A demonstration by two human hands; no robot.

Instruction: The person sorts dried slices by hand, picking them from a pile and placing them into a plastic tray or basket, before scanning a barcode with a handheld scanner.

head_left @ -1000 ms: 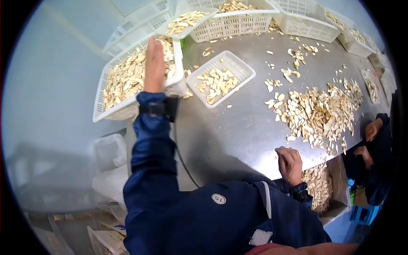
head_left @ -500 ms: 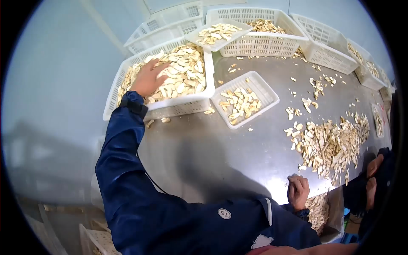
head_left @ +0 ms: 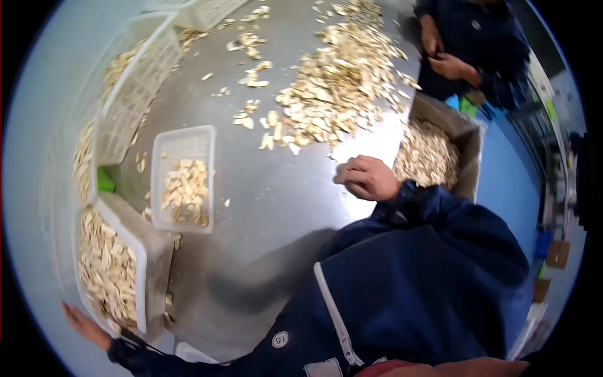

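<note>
My left hand [head_left: 85,325] is at the lower left, fingers stretched out, just beside the near end of a white basket [head_left: 143,283] heaped with pale dried slices [head_left: 107,264]. Nothing shows in that hand. My right hand [head_left: 369,178] is curled closed over the metal table's near edge; whatever its fingers may hold is hidden. In front of it spreads a large loose pile of slices [head_left: 339,85]. Between the basket and this pile stands a shallow white tray [head_left: 211,144] with some slices in it.
Beside my right hand, a box [head_left: 472,157] full of slices stands below the table edge. Another person's hands [head_left: 449,63] are at the upper right. More white baskets [head_left: 135,94] line the left side of the metal table [head_left: 251,201], with small slice clusters scattered near them.
The view has swung to the right, bringing the other person and box further in. My left hand has come off the heaped slices to the basket's outer end. My right hand stays closed.
</note>
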